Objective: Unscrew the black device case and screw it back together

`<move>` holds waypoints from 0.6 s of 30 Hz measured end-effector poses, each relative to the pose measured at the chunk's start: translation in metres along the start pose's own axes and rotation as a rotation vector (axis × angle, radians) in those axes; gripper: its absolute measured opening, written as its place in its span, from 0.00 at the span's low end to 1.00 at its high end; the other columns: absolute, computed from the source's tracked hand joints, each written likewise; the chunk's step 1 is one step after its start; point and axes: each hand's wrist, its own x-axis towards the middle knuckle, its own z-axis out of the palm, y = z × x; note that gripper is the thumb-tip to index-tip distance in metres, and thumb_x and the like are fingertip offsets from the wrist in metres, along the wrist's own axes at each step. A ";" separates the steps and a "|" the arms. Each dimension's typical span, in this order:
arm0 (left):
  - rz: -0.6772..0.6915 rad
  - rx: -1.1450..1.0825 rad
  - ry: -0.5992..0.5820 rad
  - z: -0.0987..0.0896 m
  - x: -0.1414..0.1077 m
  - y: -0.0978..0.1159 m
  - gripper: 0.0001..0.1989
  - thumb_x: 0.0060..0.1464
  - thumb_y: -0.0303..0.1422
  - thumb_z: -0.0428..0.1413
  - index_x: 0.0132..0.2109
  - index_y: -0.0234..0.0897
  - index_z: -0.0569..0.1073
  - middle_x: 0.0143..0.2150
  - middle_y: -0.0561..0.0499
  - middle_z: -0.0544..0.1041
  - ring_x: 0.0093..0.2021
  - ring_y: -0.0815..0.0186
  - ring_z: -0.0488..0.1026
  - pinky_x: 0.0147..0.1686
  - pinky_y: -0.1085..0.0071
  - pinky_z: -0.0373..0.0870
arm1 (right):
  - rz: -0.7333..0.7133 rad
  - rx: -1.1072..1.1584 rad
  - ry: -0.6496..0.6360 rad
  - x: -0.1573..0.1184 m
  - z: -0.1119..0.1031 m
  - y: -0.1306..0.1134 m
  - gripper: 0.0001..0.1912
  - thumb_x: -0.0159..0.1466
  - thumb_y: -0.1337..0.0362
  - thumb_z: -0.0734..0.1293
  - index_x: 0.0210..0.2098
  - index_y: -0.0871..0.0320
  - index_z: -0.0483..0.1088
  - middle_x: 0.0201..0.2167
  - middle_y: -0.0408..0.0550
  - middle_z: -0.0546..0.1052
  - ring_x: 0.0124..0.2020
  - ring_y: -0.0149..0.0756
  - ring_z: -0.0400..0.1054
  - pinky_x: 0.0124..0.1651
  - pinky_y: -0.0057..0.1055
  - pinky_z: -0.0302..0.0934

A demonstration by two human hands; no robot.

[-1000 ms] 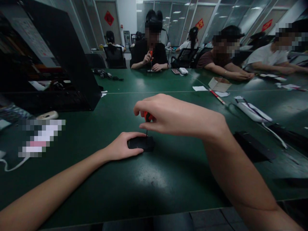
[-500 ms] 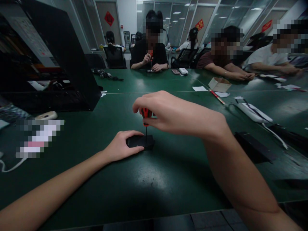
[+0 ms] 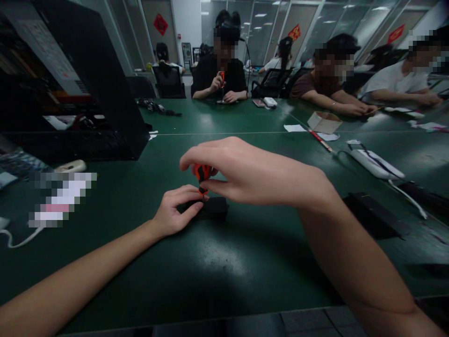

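A small flat black device (image 3: 213,208) lies on the green table (image 3: 217,262) in front of me. My left hand (image 3: 173,210) rests on its left end, fingers curled around it. My right hand (image 3: 245,171) hovers just above, pinching the orange-and-black handle of a small screwdriver (image 3: 202,175) that stands upright with its tip down at the device. The screwdriver's shaft is mostly hidden between my two hands.
A large black computer case (image 3: 80,89) stands at the left. A white power strip (image 3: 373,164) and a flat black part (image 3: 375,215) lie to the right. A cardboard box (image 3: 324,122) and papers sit farther back. Several people work at the far side of the table.
My right hand and the screwdriver have shifted left, toward the device's left end. My left fingers have lifted and curled around that end, close to the screwdriver tip.
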 end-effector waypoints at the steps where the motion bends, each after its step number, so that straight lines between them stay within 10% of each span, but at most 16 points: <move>1: 0.013 -0.007 0.005 0.001 0.001 0.001 0.05 0.60 0.26 0.60 0.41 0.35 0.81 0.39 0.45 0.84 0.39 0.60 0.82 0.42 0.66 0.79 | 0.002 0.002 0.003 0.000 0.000 0.000 0.17 0.64 0.77 0.63 0.51 0.63 0.70 0.43 0.50 0.77 0.41 0.33 0.67 0.44 0.29 0.57; 18: 0.077 -0.038 -0.003 0.003 0.003 0.002 0.06 0.59 0.22 0.60 0.39 0.36 0.81 0.34 0.47 0.85 0.35 0.62 0.82 0.40 0.66 0.78 | 0.005 0.054 0.030 -0.001 0.001 0.001 0.16 0.66 0.72 0.64 0.53 0.63 0.69 0.41 0.49 0.77 0.39 0.33 0.67 0.42 0.29 0.56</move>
